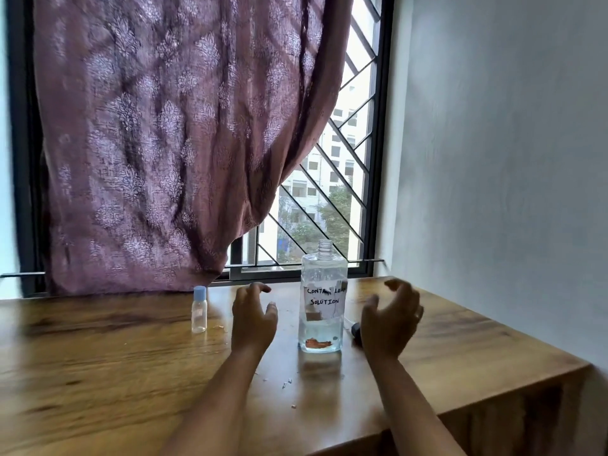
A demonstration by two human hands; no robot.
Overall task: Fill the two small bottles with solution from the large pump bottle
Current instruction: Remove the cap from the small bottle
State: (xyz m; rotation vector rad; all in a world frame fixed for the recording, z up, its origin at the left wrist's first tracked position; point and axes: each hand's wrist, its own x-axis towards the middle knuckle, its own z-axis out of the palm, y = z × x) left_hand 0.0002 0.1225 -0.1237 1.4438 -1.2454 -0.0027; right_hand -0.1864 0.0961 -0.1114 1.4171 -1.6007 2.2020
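I am hovering my left hand (253,319) and right hand (390,319), both empty and half-open, either side of the tall clear uncapped plastic bottle (324,304) on the brown wooden counter (98,373), where a clumsy grab is risking tipping and spilling it toward the small clear blue-capped bottle (199,311) standing to its left.

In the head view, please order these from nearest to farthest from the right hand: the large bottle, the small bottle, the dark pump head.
1. Dark pump head, lying just left of the right hand.
2. Large bottle, further left, between the hands.
3. Small bottle, far left, beyond the left hand.
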